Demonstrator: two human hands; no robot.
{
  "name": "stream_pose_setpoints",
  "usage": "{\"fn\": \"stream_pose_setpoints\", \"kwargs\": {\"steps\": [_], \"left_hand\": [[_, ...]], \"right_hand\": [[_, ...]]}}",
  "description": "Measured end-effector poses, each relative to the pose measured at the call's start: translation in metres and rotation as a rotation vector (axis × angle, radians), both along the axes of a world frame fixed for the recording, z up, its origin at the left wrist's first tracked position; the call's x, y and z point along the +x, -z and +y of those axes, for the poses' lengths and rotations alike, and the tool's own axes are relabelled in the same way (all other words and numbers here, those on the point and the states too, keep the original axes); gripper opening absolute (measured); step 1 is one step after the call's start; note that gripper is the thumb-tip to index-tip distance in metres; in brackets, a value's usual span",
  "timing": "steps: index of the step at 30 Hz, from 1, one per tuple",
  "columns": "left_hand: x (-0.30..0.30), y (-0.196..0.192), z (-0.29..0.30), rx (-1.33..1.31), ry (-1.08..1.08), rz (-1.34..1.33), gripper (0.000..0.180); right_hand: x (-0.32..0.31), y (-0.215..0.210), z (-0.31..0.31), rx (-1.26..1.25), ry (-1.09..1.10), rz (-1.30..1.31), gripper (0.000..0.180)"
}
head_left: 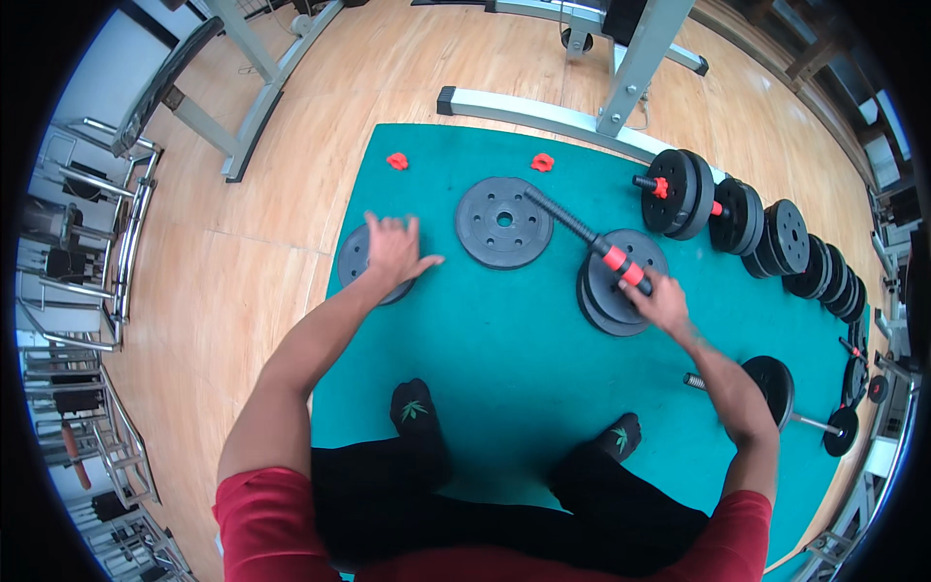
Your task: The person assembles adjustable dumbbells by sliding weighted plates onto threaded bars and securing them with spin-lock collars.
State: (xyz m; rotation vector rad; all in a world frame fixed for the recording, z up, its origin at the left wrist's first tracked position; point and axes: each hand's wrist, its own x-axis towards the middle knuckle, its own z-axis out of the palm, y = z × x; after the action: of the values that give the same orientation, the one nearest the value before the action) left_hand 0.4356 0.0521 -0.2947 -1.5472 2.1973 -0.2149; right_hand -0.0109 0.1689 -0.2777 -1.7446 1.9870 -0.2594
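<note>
Step in hand, as I judge it: bar secured, plate being reached for. Right hand (662, 303): fingers wrapped round the red-and-black grip of a dark threaded bar (593, 240), slanting above stacked grey round weight plates (611, 303). Left hand (392, 250): fingers spread wide over the leftmost grey round plate (353, 264) on the green mat (485, 369); contact unclear. Lifting that plate would call for fingertips under its rim.
</note>
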Motion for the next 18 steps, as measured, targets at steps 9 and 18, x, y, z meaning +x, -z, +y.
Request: {"fn": "stream_pose_setpoints", "kwargs": {"steps": [9, 18], "left_hand": [[-0.113, 0.051, -0.005, 0.176, 0.457, 0.222, 0.108], [-0.122, 0.068, -0.013, 0.247, 0.341, 0.341, 0.12]], "right_hand": [[-0.013, 0.028, -0.014, -0.219, -0.02, 0.185, 0.031], [0.012, 0.02, 0.021, -0.038, 0.059, 0.204, 0.047]]}}
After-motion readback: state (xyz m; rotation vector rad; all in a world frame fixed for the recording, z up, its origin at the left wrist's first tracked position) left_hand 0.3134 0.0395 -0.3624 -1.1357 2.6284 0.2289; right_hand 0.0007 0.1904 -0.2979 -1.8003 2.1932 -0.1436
